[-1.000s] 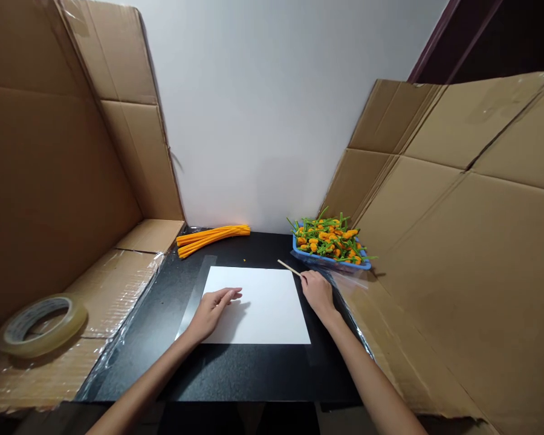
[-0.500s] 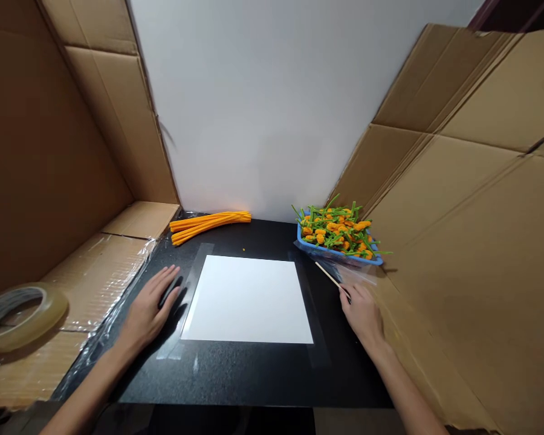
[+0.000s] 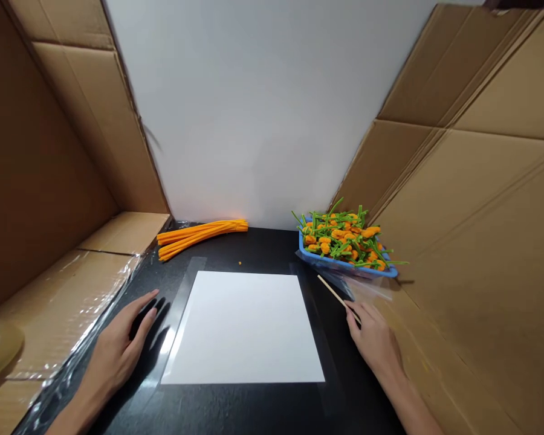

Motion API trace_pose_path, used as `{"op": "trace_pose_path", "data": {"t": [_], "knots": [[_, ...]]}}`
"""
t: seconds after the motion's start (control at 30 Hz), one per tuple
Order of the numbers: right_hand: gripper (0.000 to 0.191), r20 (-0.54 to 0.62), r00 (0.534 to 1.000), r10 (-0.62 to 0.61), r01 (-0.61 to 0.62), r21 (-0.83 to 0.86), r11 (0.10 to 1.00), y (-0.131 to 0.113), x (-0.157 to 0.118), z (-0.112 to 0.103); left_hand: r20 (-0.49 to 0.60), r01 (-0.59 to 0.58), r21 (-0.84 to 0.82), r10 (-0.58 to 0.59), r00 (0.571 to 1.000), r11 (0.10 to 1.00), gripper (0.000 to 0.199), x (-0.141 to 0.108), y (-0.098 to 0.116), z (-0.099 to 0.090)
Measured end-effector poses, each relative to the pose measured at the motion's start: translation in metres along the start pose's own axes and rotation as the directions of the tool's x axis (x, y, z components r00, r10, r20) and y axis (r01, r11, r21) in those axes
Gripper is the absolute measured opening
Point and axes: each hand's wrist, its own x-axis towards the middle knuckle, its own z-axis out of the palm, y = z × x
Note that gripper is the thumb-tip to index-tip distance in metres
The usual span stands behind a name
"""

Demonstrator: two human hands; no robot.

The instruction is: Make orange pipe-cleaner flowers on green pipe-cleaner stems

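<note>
Between my hands a white sheet point(image 3: 246, 329) lies flat on the black table point(image 3: 272, 244), with clear tape along its sides. My left hand point(image 3: 120, 344) hovers beside the sheet's left edge, fingers apart and holding nothing. On the right, my right hand point(image 3: 372, 335) has its fingers closed on the lower end of a thin wooden stick point(image 3: 332, 289), which points up and left. Just beyond that hand sits a blue basket point(image 3: 330, 264) full of orange and green fuzzy pieces point(image 3: 344, 238). A bundle of orange fuzzy stems point(image 3: 202, 234) lies at the back left.
Cardboard walls point(image 3: 489, 241) stand on both sides, and a white wall point(image 3: 263, 109) closes the back. A large tape roll point(image 3: 2, 350) rests on cardboard at the far left. Clear plastic lies under the basket.
The camera view has shifted, so the sheet looks nearer and larger. My left hand has drawn back from the table's left area toward me. My right hand keeps its hold on the stick.
</note>
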Motion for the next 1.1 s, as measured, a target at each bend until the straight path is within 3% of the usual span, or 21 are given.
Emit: {"op": "trace_pose_path", "data": {"t": [0.2, 0.57, 0.73, 0.83, 0.87, 0.9, 0.93, 0.97, 1.0, 1.03, 1.07, 1.1], "knots": [[0.03, 0.037, 0.998, 0.056, -0.056, -0.007, 0.998, -0.003, 0.001, -0.003, 0.022, 0.102, -0.008, -0.101, 0.995, 0.995, 0.049, 0.001, -0.001, -0.002], [0.03, 0.037, 0.999, 0.038, -0.036, -0.033, 0.999, -0.006, 0.002, -0.005, 0.058, 0.104, -0.093, -0.099, 0.993, 0.99, 0.046, 0.003, 0.004, -0.001], [0.032, 0.015, 1.0, 0.025, -0.024, -0.045, 0.999, -0.002, 0.005, -0.007, 0.035, 0.107, -0.276, -0.101, 0.994, 0.955, 0.047, 0.004, 0.002, -0.001], [0.037, -0.062, 0.996, 0.062, -0.059, 0.055, 0.997, -0.016, 0.009, -0.017, 0.066, 0.198, -0.522, -0.192, 0.979, 0.83, 0.06, 0.003, 0.013, -0.003], [0.039, -0.078, 0.992, 0.096, -0.084, 0.148, 0.985, -0.028, 0.01, -0.022, 0.1, 0.247, -0.641, -0.241, 0.965, 0.726, 0.065, 0.003, 0.022, -0.003], [0.042, -0.074, 0.987, 0.141, -0.115, 0.281, 0.953, -0.044, 0.011, -0.028, 0.135, 0.278, -0.789, -0.288, 0.948, 0.548, 0.071, 0.002, 0.036, -0.002], [0.043, -0.044, 0.978, 0.206, -0.166, 0.441, 0.882, -0.065, 0.011, -0.034, 0.217, 0.298, -0.902, -0.268, 0.939, 0.311, 0.074, 0.0, 0.052, -0.001], [0.044, 0.043, 0.963, 0.267, -0.236, 0.619, 0.75, -0.089, 0.011, -0.04, 0.268, 0.293, -0.951, -0.211, 0.94, 0.095, 0.073, -0.002, 0.07, 0.002], [0.046, 0.153, 0.939, 0.309, -0.303, 0.792, 0.529, -0.116, 0.01, -0.046, 0.287, 0.282, -0.958, -0.129, 0.949, -0.051, 0.068, -0.005, 0.09, 0.005], [0.05, 0.287, 0.904, 0.317, -0.371, 0.895, 0.248, -0.144, 0.008, -0.05, 0.286, 0.281, -0.951, -0.029, 0.958, -0.126, 0.066, -0.008, 0.11, 0.01], [0.056, 0.405, 0.87, 0.281, -0.419, 0.908, -0.011, -0.172, 0.006, -0.053, 0.263, 0.271, -0.955, 0.081, 0.961, -0.118, 0.067, -0.013, 0.129, 0.015], [0.06, 0.496, 0.841, 0.215, -0.458, 0.865, -0.204, -0.198, 0.003, -0.054, 0.23, 0.239, -0.97, 0.184, 0.956, -0.032, 0.067, -0.018, 0.145, 0.021]]}}
